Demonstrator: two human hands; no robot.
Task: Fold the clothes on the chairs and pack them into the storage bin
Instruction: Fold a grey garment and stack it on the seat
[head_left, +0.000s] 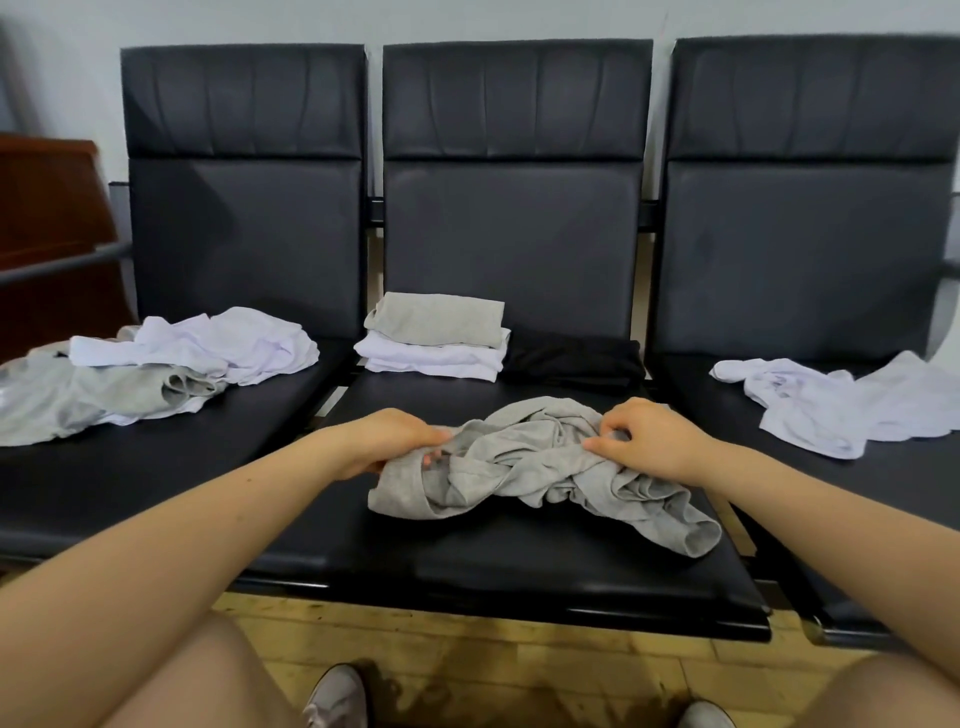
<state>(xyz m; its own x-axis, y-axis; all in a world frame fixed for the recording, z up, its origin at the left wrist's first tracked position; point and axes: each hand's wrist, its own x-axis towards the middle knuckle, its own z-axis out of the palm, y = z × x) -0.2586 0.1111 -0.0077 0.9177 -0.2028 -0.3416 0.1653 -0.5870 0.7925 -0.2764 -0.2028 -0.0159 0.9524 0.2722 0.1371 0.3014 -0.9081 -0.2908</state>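
Left hand (387, 441) fingers curled, gripping the crumpled grey garment (540, 462); right hand (649, 436) pinched its opposite end on the middle chair (519, 561).

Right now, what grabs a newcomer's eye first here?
Both hands, left hand and right hand, grip a crumpled grey garment at the front of the middle seat. Behind it sits a neat folded stack, grey on white. Unfolded heaps lie on the left seat and the right seat.
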